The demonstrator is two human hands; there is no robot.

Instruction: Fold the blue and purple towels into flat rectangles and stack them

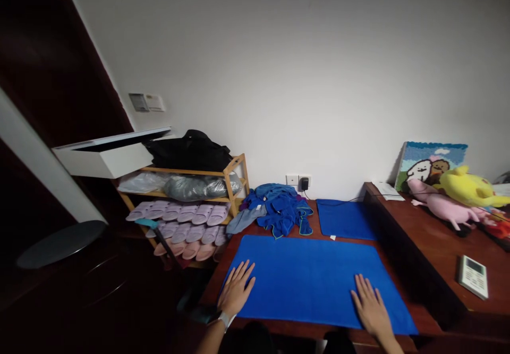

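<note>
A blue cloth (303,279) lies spread out flat on the dark red wooden table (402,290). Toward its left edge rests my left hand (236,287), palm down with fingers apart. My right hand (372,306) lies flat near the cloth's right side, fingers spread too. Neither hand holds anything. Behind this cloth is a smaller, folded-looking blue cloth (346,218) with a white tag. A crumpled heap of blue cloths (281,208) sits at the back left of the table, by the wall.
To the left stands a wooden rack (235,184) with rows of slippers (187,213), a black bag (191,152) and a white box (107,160). On the raised surface at right are plush toys (442,205), a picture (432,162) and a white remote control (473,276). A plugged-in charger (305,184) trails a cable.
</note>
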